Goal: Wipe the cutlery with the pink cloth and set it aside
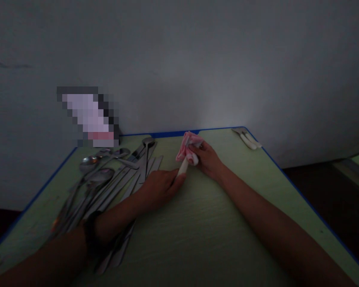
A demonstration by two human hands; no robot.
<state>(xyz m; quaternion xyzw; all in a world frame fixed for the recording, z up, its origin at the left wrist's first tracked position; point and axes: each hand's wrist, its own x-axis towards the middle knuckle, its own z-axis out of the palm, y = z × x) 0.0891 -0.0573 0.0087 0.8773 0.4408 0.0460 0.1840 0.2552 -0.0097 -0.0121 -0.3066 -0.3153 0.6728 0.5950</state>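
Over the worktop [221,223], near the middle of its far edge, my left grip [163,187] pinched the pale handle [183,168], my right grip [208,161] pinched the pink cloth [188,146] at its hidden end, and I thought a steady handle made rubbing easier.

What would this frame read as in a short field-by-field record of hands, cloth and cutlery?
Left hand: holds a white-handled piece
Right hand: holds a pink cloth at its far part
Piece type: cannot tell
Left side: loose metal cutlery, including spoons
Far right corner: two white-handled utensils
Table: pale green, blue edge
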